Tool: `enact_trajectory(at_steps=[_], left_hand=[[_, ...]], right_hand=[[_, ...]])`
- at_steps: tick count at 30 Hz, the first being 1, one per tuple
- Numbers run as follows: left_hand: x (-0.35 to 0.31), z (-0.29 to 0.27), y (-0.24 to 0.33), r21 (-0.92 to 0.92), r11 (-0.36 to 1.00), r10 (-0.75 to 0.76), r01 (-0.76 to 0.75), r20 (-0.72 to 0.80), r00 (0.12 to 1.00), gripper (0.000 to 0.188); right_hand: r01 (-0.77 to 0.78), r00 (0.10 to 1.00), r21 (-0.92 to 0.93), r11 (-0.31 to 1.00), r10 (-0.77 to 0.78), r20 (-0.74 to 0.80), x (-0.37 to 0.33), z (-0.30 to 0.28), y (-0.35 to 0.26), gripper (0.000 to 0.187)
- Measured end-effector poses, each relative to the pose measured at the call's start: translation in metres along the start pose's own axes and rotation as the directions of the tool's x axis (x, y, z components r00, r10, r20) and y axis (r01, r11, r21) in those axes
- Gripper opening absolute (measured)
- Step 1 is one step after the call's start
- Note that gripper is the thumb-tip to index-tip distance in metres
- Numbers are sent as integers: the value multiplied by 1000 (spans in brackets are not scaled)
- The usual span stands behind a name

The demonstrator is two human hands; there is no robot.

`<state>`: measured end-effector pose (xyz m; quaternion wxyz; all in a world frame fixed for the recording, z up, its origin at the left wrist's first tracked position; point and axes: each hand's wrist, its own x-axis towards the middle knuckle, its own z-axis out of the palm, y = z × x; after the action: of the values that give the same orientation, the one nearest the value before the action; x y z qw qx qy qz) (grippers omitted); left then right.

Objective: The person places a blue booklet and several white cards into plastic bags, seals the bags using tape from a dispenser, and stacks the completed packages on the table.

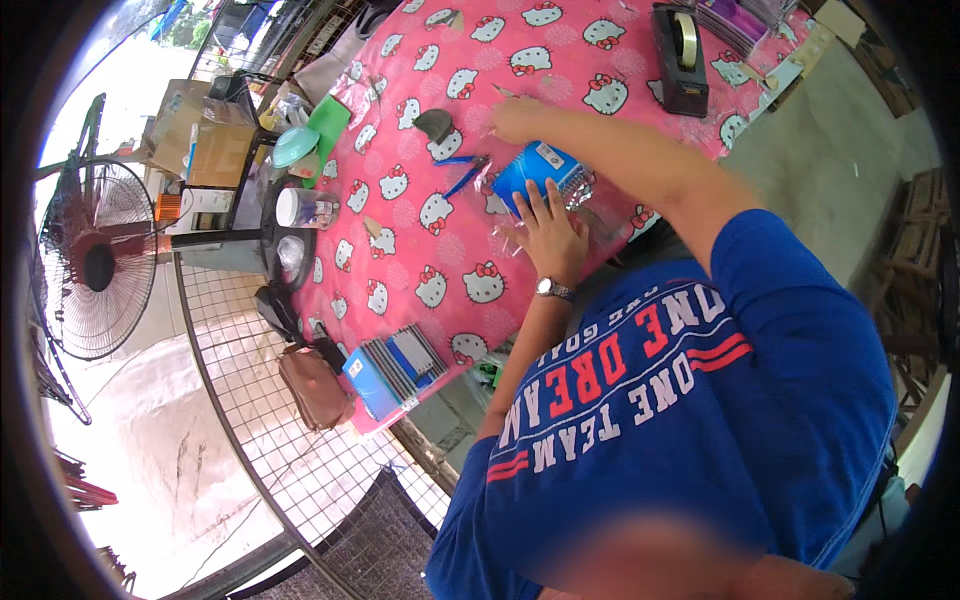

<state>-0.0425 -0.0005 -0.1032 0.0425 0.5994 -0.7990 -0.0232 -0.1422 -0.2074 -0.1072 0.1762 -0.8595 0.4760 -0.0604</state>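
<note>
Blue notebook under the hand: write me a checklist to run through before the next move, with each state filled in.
1. Blue notebook lying on the pink tablecloth: ok.
2. Left hand on the notebook, fingers spread: ok.
3. Right hand's grip: cannot tell; too small to make out.
4. Tape dispenser clear of both hands: ok.
5. Row of notebooks well back from the table edge: not ok, they sit near it.

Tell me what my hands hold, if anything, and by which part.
Your left hand lies spread over the near part of the blue notebook, not visibly gripping it. Whether your right hand holds anything can't be told.
</note>
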Motion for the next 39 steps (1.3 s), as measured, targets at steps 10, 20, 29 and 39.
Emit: enact_trajectory(at_steps=[10, 20, 29, 39], left_hand=[[-6, -8, -3, -17, 1000, -11, 11, 16, 1000, 79], [-7, -6, -6, -15, 1000, -1, 1, -16, 1000, 78], [-1, -10, -2, -42, 999, 20, -21, -9, 1000, 78], [-2, -17, -3, -51, 998, 27, -25, 39, 999, 77]], right_hand=[[-67, 998, -21, 998, 67, -3, 31, 12, -65, 18], [-140, 973, -126, 982, 113, -202, 28, 25, -30, 17], [-63, 973, -234, 970, 8, -231, 17, 7, -19, 17], [-25, 973, -135, 991, -7, -231, 33, 9, -10, 33]])
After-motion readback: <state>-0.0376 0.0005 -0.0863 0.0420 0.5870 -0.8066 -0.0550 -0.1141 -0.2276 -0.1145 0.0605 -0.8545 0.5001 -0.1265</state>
